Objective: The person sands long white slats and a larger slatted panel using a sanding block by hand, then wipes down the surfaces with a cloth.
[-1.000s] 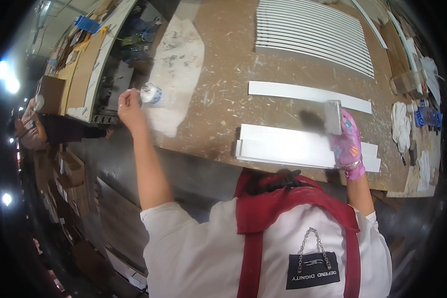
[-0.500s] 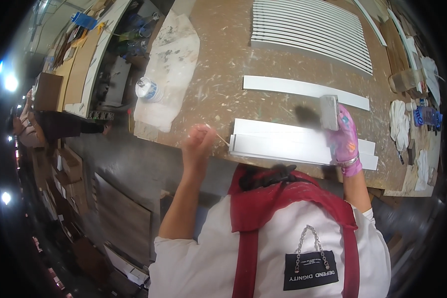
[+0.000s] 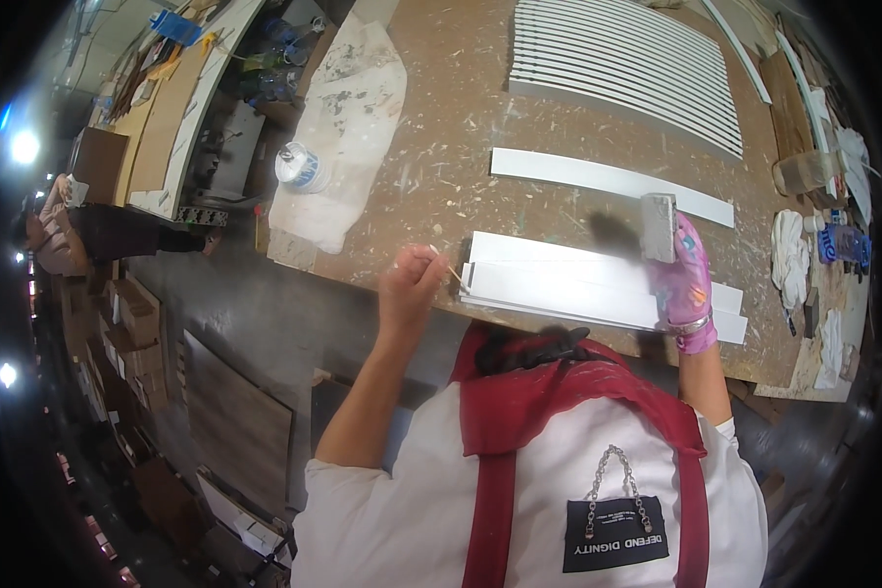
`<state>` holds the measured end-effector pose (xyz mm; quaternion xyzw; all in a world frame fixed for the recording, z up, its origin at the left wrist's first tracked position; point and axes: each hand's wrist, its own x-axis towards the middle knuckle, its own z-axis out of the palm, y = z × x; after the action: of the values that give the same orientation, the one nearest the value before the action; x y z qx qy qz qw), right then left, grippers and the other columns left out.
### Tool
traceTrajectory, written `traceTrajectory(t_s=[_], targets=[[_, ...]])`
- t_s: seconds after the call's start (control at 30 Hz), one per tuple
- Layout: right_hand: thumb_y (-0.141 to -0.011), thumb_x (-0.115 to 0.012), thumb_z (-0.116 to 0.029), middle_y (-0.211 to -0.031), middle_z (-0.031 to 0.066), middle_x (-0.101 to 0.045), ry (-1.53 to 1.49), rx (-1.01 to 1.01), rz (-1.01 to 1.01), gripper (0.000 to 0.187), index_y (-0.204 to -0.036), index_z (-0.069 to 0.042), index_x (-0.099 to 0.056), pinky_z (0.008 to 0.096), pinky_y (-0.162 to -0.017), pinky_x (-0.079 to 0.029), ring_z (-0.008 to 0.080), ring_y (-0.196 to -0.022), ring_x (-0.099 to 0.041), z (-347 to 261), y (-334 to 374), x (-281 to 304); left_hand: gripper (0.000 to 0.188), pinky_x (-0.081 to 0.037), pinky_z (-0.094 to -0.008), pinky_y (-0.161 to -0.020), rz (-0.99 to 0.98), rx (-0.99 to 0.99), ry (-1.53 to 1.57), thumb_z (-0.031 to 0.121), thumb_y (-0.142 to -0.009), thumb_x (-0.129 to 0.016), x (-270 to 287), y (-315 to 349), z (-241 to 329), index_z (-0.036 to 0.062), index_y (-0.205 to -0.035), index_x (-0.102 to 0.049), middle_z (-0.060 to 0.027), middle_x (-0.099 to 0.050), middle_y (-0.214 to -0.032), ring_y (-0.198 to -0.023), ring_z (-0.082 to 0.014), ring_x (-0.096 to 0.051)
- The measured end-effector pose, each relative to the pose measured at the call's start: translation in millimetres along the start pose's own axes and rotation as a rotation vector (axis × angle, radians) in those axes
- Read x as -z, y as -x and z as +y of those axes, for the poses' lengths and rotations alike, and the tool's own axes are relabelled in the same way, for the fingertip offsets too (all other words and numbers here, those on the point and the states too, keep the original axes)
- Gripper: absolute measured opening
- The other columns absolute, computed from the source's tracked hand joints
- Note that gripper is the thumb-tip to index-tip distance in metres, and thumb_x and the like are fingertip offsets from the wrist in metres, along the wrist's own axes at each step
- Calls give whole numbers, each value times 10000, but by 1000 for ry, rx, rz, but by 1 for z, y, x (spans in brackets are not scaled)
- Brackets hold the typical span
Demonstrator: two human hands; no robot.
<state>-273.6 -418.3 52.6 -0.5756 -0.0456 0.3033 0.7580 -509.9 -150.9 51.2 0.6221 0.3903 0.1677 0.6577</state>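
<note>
My bare left hand is closed in a pinch on a thin wooden stick. The stick's tip reaches the left end of a stack of white boards along the table's near edge. Over the right part of that stack is my right hand, in a paint-stained pink glove. It grips a grey sanding block, held upright above the boards and casting a shadow. A single white strip lies just beyond the stack.
Many white strips lie side by side in a panel farther back on the worktable. At left, a white tub stands on a stained cloth. White rags and a blue package are at right. Another person stands far left.
My left hand has shifted slightly right relative to the boards' end, with the stick still pinched. My right hand keeps the sanding block nearly in place; the whole view has shifted slightly.
</note>
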Motion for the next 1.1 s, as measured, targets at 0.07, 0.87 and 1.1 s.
traceTrajectory(t_s=[0.07,0.87,1.1], targets=[[-904,-616,-228,-1156,113,-595,3,11,1,474,-1309,-35,-465,347,-805,-515,225,-968,-613,0,1,-2,55,-360,-172,-582,-14,-4,43,79,-900,-617,0,1,3,85,-917,-564,35,-592,-786,-672,-22,-481],[-931,-563,-273,-1201,68,-568,2,163,278,438,-1314,-79,-476,363,-865,-458,184,-1038,-565,-22,33,47,154,-511,-461,-748,100,-443,-1687,215,-811,-600,72,-298,37,104,-876,-684,-153,-671,-900,-891,-341,-637],[-893,-592,-281,-1419,113,-358,659,621,310,553,-1365,-58,-409,401,-992,-403,260,-1263,-423,-41,66,129,260,-503,-425,-780,-119,-688,-1370,255,-799,-660,-27,-258,82,42,-947,-672,-179,-647,-974,-915,-331,-622]])
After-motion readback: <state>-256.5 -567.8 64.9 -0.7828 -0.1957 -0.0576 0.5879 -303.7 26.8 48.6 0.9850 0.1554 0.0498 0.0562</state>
